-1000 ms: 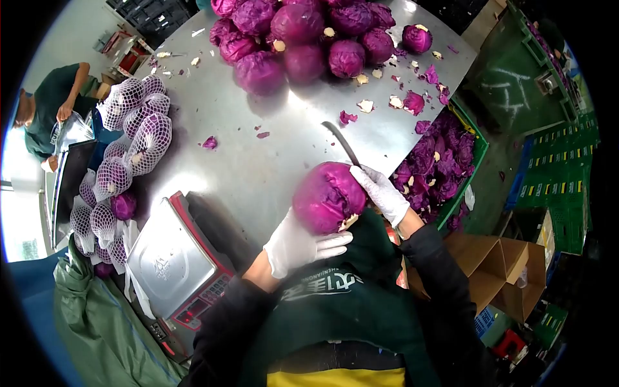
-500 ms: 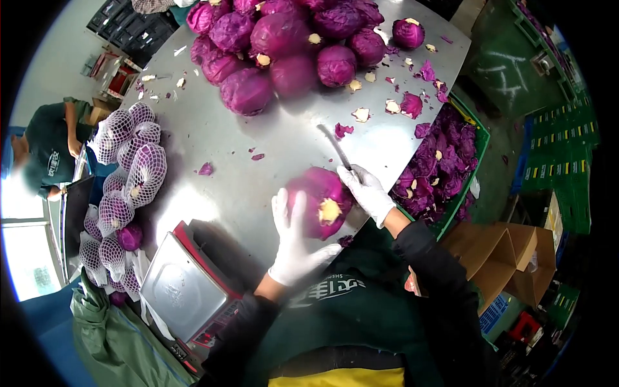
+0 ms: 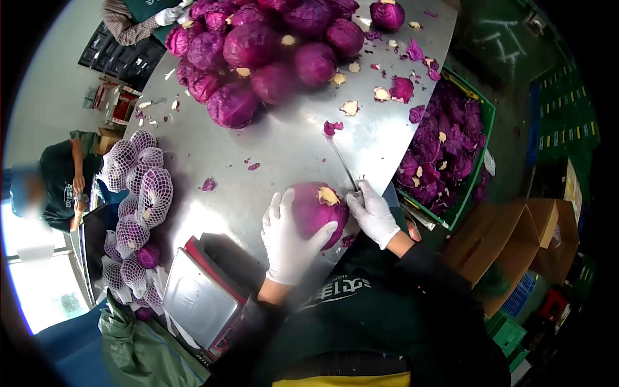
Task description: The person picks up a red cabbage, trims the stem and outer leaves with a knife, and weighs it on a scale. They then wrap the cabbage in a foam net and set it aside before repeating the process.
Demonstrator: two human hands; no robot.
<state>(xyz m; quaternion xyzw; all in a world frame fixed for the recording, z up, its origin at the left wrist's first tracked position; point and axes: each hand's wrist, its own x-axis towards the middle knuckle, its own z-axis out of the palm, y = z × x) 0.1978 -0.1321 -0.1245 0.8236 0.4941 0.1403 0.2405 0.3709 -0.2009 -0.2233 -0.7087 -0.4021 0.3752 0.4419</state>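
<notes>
Left hand (image 3: 288, 240) cups the red cabbage (image 3: 316, 209) — right hand (image 3: 373, 214) grips a knife (image 3: 343, 166) beside it.

White-gloved grips (image 3: 288, 240), black sleeves (image 3: 442, 274), green apron (image 3: 361, 316) lettered white.

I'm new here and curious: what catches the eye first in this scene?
The purple cabbage at the near edge of the steel table, cupped by the gloved left hand while the right hand holds a knife beside it. Beyond, a pile of cabbages fills the far end, and a green crate of trimmed leaves sits at the right.
</notes>
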